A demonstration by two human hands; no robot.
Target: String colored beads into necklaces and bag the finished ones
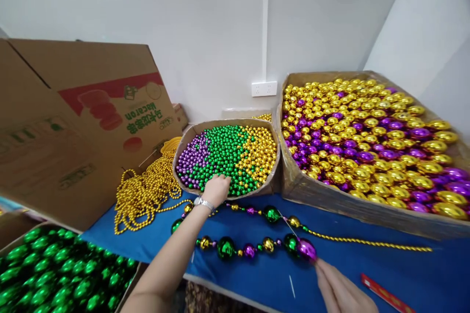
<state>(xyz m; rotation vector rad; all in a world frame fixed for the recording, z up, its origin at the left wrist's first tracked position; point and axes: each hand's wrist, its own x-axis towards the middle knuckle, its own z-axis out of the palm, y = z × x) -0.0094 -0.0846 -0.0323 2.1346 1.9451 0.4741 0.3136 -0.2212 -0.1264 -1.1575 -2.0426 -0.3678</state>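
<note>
My left hand (216, 189) is over the front edge of a box of small shiny beads (223, 151), its fingers curled against the green beads. Whether it pinches one is hidden. At lower right, my right hand (341, 286) has its fingertips closed at the end of a bead strand (249, 250), right against a large purple bead (306, 249). The strand loops over the blue tablecloth (264, 279) in green, gold and purple balls of mixed sizes. A twisted gold length (370, 240) trails from its far side toward the right.
A large box of gold and purple balls (367, 142) stands at right. Gold bead strings (147, 190) lie piled beside a cardboard carton (84, 122). Green balls (55, 269) fill a box at lower left. A red strip (385, 293) lies near the front right.
</note>
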